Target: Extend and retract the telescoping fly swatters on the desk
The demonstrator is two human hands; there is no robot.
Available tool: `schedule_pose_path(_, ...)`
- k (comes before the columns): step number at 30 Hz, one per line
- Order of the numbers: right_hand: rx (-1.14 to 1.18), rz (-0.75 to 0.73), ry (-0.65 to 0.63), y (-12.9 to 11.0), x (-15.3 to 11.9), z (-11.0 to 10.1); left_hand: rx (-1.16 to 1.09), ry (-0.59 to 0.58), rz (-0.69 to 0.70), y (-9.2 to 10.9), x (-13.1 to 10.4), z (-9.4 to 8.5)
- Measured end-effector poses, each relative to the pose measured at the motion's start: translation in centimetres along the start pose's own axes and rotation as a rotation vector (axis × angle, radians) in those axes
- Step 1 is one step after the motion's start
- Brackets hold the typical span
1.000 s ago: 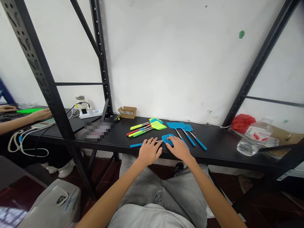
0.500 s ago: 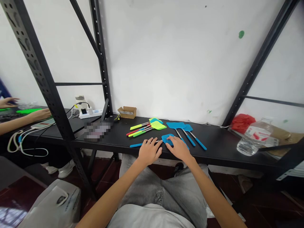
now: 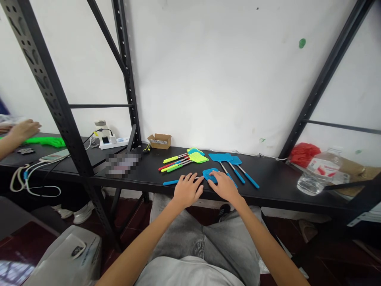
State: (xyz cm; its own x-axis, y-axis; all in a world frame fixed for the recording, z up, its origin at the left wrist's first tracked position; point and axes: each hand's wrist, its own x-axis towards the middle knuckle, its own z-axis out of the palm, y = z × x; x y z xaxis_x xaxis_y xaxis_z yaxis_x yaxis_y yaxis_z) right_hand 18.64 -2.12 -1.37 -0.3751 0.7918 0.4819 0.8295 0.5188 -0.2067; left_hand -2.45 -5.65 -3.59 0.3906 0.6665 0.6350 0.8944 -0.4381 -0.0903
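Near the front edge of the black table, a blue fly swatter [image 3: 170,182] lies crosswise, its handle to the left and its mesh head to the right. My left hand [image 3: 187,190] rests flat over its shaft, fingers spread. On the blue mesh head lies my right hand [image 3: 224,186], fingers apart and flat. Behind my left hand is a fanned pile of swatters with yellow, red and green handles and a yellow head [image 3: 199,157] on top. Several blue swatters [image 3: 220,157] lie beyond my right hand, their handles slanting toward the front right.
A small cardboard box [image 3: 160,141] stands by the wall. A water bottle [image 3: 320,171] and a red bag [image 3: 304,154] are at the right. At the left are a power strip [image 3: 114,143], a rack post and another person's hand [image 3: 25,130].
My hands and the swatters have not moved. At the far left, the other person's hands have shifted, one is no longer in view, and the green item there looks bunched up.
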Motion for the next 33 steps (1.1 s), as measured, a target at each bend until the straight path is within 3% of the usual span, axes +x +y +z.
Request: schedule_pose_path(33, -0.003, 0.005, -0.006, -0.08, -0.05, -0.13, 0.002, -0.006, 0.006, 0.07, 0.05, -0.28)
